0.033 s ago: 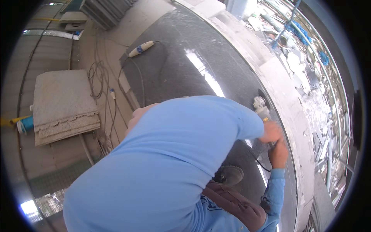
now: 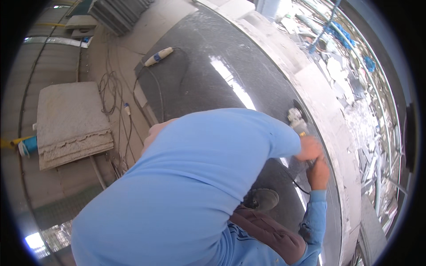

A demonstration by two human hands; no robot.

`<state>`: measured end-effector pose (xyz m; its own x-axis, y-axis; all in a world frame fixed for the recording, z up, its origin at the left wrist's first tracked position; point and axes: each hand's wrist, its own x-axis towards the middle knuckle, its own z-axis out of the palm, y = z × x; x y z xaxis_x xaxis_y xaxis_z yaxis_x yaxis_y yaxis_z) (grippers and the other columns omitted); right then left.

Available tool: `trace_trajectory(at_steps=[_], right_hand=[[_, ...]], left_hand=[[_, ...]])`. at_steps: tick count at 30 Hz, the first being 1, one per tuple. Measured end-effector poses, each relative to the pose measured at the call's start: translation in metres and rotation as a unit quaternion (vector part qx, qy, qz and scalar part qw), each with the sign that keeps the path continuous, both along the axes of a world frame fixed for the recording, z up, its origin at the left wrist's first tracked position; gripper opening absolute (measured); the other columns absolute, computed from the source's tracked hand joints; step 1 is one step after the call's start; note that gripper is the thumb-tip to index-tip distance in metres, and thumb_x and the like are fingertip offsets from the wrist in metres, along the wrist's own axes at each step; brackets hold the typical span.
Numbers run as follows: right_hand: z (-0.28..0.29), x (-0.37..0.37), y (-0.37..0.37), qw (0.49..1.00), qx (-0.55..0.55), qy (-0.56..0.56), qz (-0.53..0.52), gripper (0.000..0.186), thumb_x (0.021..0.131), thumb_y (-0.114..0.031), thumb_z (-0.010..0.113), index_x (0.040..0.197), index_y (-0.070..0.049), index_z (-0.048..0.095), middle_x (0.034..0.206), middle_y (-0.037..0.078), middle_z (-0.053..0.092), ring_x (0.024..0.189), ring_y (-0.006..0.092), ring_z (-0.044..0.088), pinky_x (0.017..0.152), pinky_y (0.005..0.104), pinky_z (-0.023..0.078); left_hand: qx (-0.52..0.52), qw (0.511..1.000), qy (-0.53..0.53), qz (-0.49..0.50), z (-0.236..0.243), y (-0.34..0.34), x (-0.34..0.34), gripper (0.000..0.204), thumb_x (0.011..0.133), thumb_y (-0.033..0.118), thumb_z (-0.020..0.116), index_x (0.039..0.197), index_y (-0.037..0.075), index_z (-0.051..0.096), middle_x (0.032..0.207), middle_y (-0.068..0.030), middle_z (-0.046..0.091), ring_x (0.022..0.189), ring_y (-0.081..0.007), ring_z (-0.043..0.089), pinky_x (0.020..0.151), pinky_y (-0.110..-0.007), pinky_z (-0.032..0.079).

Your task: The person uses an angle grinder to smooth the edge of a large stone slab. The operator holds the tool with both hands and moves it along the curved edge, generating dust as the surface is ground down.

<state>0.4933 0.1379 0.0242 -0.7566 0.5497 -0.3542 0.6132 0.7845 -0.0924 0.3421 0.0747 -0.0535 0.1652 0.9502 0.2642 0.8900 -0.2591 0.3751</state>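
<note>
An angle grinder [image 2: 296,117] with a pale metal head and a dark disc rests against the right edge of a dark, glossy stone slab [image 2: 199,80]. My left hand [image 2: 309,149], at the end of a long light-blue sleeve, is closed around its body. Just behind, my right hand [image 2: 318,174] is closed on the rear of the same grinder. A black cord [image 2: 293,181] curves beside the hands. Nearer my body, a grey round disc [image 2: 266,199] with a black part lies on the slab. The sleeve hides much of the slab's middle.
A white and blue cable connector [image 2: 159,56] lies on the slab's far left corner. Loose cables [image 2: 108,91] trail over the floor beside it. Rough stone slabs [image 2: 73,119] are stacked at left. Beyond the pale ledge [image 2: 310,84] at right, broken pieces [image 2: 339,73] lie heaped.
The whole view has shifted slightly to the left. Both hands stay on the grinder, which has hardly moved along the slab's edge.
</note>
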Motion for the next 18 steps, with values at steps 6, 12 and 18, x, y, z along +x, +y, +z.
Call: trace_trajectory(at_steps=[6, 12, 18], right_hand=[[-0.023, -0.002, 0.004, 0.997, -0.015, 0.070, 0.012, 0.041, 0.079, 0.001, 0.067, 0.118, -0.001, 0.053, 0.103, 0.024, 0.067, 0.092, 0.0413, 0.069, 0.077, 0.0491, 0.057], [-0.013, -0.032, 0.001, 0.998, 0.003, 0.059, 0.006, 0.023, 0.087, -0.002, 0.060, 0.109, 0.000, 0.054, 0.102, 0.023, 0.067, 0.090, 0.0400, 0.071, 0.075, 0.0471, 0.059], [0.003, -0.020, -0.003, 0.998, 0.023, 0.049, -0.014, 0.023, 0.085, -0.001, 0.065, 0.105, 0.000, 0.055, 0.097, 0.022, 0.068, 0.084, 0.0368, 0.072, 0.069, 0.0424, 0.061]], left_hand=[[-0.045, 0.996, -0.044, -0.060, 0.021, 0.000, -0.028, 0.035, 0.077, 0.011, 0.072, 0.112, 0.011, 0.067, 0.105, -0.0105, 0.068, 0.102, -0.0295, 0.065, 0.087, -0.043, 0.049], [-0.136, 0.989, 0.007, -0.060, 0.037, -0.001, -0.051, 0.045, 0.076, 0.010, 0.075, 0.118, 0.005, 0.061, 0.112, -0.0138, 0.063, 0.110, -0.0320, 0.060, 0.094, -0.044, 0.046], [-0.152, 0.986, 0.006, -0.067, 0.045, 0.004, -0.038, 0.048, 0.072, 0.013, 0.081, 0.113, 0.003, 0.059, 0.110, -0.0131, 0.061, 0.107, -0.0313, 0.061, 0.093, -0.043, 0.047]])
